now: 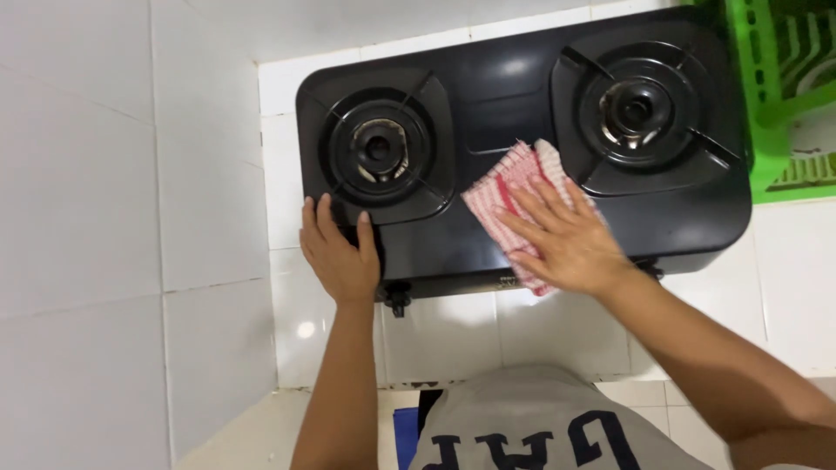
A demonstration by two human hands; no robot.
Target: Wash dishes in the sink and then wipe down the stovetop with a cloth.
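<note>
cloth (502,196): red-and-white checked, crumpled | right hand (566,239): flat, fingers spread, pressing it on glossy black two-burner gas stove (514,96) | left hand (340,257): open, gripping stove's front-left corner

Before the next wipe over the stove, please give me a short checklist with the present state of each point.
1. Right hand lies flat on the red-and-white checked cloth: ok.
2. Cloth lies on the black stove top, between the two burners: ok.
3. Left hand steadies the stove's front left corner: ok.
4. No flame shows at the left burner or the right burner: ok.
5. Front knob turned to off: cannot tell.
6. Green rack stands clear of the cloth: ok.
</note>
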